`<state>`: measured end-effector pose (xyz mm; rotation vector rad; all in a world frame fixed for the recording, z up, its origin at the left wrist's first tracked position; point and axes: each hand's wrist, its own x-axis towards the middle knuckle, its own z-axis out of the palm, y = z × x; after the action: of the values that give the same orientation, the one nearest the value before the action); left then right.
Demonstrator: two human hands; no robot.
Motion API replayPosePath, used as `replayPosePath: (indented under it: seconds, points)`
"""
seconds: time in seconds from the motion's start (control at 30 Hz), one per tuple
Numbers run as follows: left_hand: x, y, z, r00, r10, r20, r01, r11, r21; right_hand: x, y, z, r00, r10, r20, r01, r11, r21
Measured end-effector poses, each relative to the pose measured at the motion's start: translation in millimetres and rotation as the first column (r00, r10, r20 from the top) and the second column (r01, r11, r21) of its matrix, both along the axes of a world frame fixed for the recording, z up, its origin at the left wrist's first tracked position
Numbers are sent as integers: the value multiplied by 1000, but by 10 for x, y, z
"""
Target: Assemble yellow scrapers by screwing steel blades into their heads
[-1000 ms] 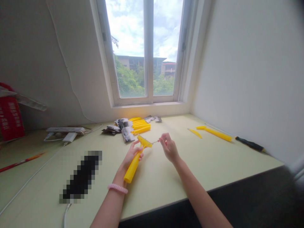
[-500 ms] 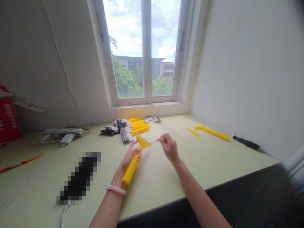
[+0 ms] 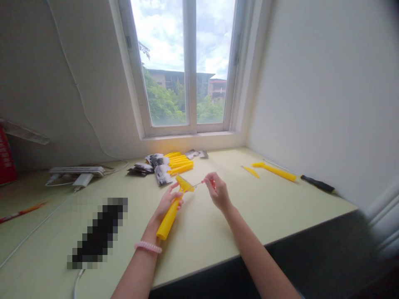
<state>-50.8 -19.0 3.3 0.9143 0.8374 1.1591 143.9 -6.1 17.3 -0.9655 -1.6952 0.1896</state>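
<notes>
My left hand (image 3: 168, 202) is closed around the neck of a yellow scraper (image 3: 168, 219), its wide head up and its handle pointing down toward me. In my right hand (image 3: 219, 192) I pinch a thin metal rod (image 3: 197, 184) between thumb and fingers. The rod's far end meets the scraper's head, where the blade edge lies. Its other end is hidden in my fingers, so I cannot tell what kind of tool it is.
Behind my hands lie several yellow scrapers (image 3: 181, 166) with black-and-grey packets (image 3: 162, 175). To the right are another scraper (image 3: 280, 172), a small yellow piece (image 3: 251, 172) and a black-handled tool (image 3: 317, 183). A power strip (image 3: 77, 171) and a blurred-out black object (image 3: 98, 234) are on the left.
The whole view has shifted slightly, so things sit a little further left. My grip on the scraper stays the same, and the rod remains at its head, slightly more tilted.
</notes>
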Motion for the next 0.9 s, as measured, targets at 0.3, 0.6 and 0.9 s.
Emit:
replayPosePath:
  seconds: [0.3,0.6,0.9]
  points:
    - [-3,8,-17,1000,6,-29,-5,1000,23,14,7,-4,1000,-16,-5,15,1000,-17]
    - [3,-8,17,1000,12,16,-12,1000,4,13,6,14,999,16,-52,-15,1000,24]
    - [17,-29,47,1000,19,-12,-19,1000,-6,13,12,1,998,-14,-62,13,1000,-17]
